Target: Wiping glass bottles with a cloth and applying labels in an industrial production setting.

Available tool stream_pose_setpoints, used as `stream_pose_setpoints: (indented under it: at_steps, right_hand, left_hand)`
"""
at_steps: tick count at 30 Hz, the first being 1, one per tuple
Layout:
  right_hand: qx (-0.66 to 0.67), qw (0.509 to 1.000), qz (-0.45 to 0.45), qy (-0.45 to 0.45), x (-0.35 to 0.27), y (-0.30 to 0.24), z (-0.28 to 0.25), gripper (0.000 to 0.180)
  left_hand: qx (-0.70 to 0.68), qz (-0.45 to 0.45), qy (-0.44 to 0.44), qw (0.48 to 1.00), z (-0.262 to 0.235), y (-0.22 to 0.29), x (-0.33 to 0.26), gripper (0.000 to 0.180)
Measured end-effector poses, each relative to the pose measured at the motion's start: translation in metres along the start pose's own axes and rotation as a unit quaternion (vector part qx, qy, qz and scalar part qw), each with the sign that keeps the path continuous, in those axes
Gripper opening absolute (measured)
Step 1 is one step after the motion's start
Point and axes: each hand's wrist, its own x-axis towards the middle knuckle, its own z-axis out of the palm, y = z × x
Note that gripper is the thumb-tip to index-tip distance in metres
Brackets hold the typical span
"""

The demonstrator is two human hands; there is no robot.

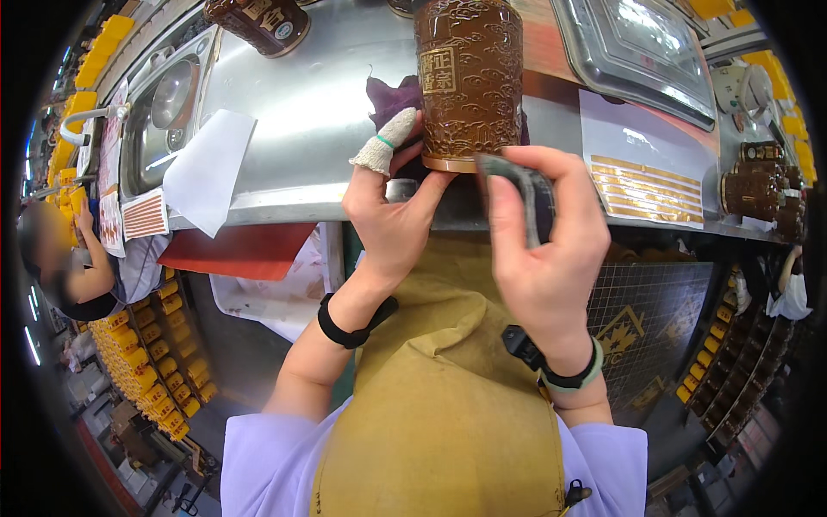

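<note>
A tall brown embossed jar (469, 77) with a gold band at its rim lies over the edge of a steel workbench (301, 103). My left hand (392, 207) grips the jar's rim, thumb and fingers around it; a white knitted finger cot covers one fingertip. My right hand (547, 250) pinches a small dark grey pad (521, 194) against the jar's gold rim. A dark purple cloth (388, 99) lies under the jar.
A second brown jar (258, 21) stands at the back left beside a steel sink (164, 112) with a tap. White paper (207, 168), striped label sheets (646, 189), a steel tray (637, 47), small brown jars (758, 185) and yellow boxes (155, 362) surround. Another person (60, 267) sits left.
</note>
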Motion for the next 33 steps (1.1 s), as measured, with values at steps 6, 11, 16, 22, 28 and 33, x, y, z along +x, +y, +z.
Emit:
stream_pose_setpoints:
  at_steps: [6,11,16,22,28,33]
  right_hand:
    - [-0.048,0.999,0.01,0.014,-0.004,-0.005,0.023,0.017]
    - [-0.079,0.996,0.016,0.045,-0.006,0.002,0.013,0.02]
    - [-0.081,0.994,0.042,0.059,-0.007,0.006,0.009,0.019]
    - [-0.076,0.993,0.067,0.068,-0.009,0.014,0.003,0.018]
    - [-0.034,0.988,0.129,0.078,-0.013,0.035,-0.008,0.019]
    - [0.105,0.973,0.188,0.08,-0.016,0.05,-0.01,0.019]
  left_hand:
    - [0.013,-0.015,-0.002,1.0,-0.002,0.002,0.001,0.058]
    - [0.022,0.003,-0.01,1.0,-0.002,-0.001,0.003,0.06]
    - [0.012,0.007,-0.01,1.0,-0.003,-0.001,0.004,0.061]
    - [0.029,0.025,0.001,0.999,0.0,0.003,0.004,0.06]
    - [0.153,0.248,-0.041,0.956,-0.002,0.004,0.014,0.043]
    - [0.078,0.239,0.001,0.968,0.004,-0.004,0.01,0.034]
